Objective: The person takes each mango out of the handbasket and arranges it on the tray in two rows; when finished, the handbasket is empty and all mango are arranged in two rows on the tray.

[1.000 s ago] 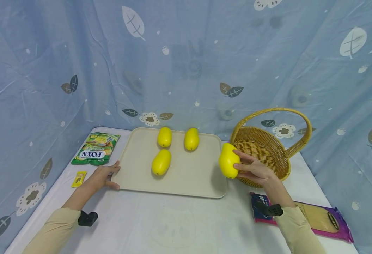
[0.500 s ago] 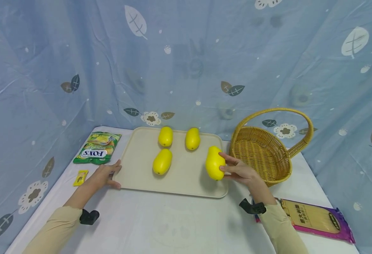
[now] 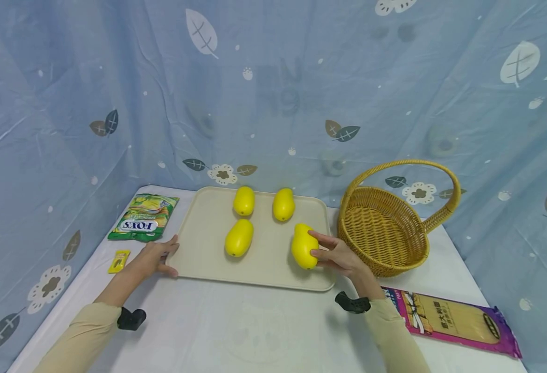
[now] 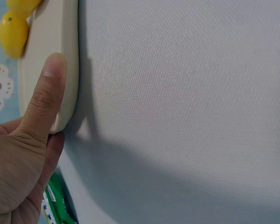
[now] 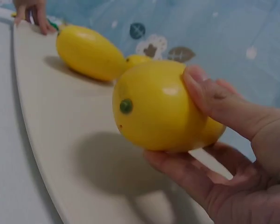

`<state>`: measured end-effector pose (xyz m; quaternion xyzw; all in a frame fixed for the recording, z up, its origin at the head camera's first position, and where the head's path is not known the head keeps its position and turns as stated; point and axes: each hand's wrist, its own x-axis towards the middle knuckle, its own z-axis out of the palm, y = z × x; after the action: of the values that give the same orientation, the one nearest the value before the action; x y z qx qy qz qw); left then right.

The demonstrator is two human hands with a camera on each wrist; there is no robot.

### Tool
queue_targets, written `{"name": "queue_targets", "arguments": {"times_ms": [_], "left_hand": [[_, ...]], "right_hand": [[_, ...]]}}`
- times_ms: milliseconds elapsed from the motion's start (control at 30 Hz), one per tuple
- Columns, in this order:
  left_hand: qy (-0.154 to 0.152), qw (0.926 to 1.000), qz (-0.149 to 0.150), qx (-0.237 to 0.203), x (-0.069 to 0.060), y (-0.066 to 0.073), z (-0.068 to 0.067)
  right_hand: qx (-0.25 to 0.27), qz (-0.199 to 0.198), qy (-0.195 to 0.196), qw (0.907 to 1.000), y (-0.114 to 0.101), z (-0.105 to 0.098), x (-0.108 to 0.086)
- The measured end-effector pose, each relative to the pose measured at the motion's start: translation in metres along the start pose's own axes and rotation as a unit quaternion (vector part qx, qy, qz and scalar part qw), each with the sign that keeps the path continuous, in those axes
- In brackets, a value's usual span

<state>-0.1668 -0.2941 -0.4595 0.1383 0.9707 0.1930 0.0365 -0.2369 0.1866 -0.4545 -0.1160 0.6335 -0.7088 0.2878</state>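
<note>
A smooth yellow mango [image 3: 304, 247] with a small green stem end is held in my right hand [image 3: 340, 256], thumb on one side and fingers on the other. The right wrist view shows this mango [image 5: 154, 107] above the tray, its shadow below. On the beige tray [image 3: 268, 267] lie three other mangoes: one at back left [image 3: 243, 201], one at back right [image 3: 283, 204] and one nearer the front [image 3: 239, 238]. My left hand [image 3: 152, 258] grips the tray's front left corner; in the left wrist view its thumb [image 4: 49, 93] lies along the rim.
A wicker basket [image 3: 380, 233] with a tall handle stands right of the tray. In front of it lies a purple-ended pasta packet [image 3: 455, 318]. To the left are a green FOX'S bag [image 3: 144, 215] and a small yellow sachet [image 3: 118, 261]. A blue patterned curtain [image 3: 264, 103] hangs behind.
The right hand has carried its mango leftward from beside the basket to over the tray's right part, and lower. The left hand has stayed at the tray corner.
</note>
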Motion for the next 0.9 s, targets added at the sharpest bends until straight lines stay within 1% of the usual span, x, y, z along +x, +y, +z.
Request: {"name": "queue_targets", "arguments": {"times_ms": [67,167,367,533,767,900], "left_hand": [[0.001,1.0,0.003,-0.001,0.0,0.0,-0.001],[0.001,1.0,0.004,-0.004,0.0,0.0,-0.001],[0.002,1.0,0.005,-0.008,-0.001,-0.001,0.0],[0.006,0.9998,0.014,-0.014,-0.001,-0.001,0.001],[0.002,0.9999,0.006,-0.015,-0.001,0.0,0.0],[0.005,0.9997,0.015,-0.018,-0.001,-0.001,0.0]], "right_hand": [[-0.005,-0.001,0.007,1.0,0.003,0.0,0.004],[-0.01,0.009,0.02,0.9997,0.005,0.002,0.008],[-0.019,0.026,0.019,0.9993,0.007,0.006,0.018],[-0.019,0.026,0.023,0.9992,0.008,0.013,0.027],[-0.015,0.019,0.034,0.9991,0.005,0.026,0.037],[-0.017,0.019,0.048,0.9985,0.006,0.033,0.042]]}}
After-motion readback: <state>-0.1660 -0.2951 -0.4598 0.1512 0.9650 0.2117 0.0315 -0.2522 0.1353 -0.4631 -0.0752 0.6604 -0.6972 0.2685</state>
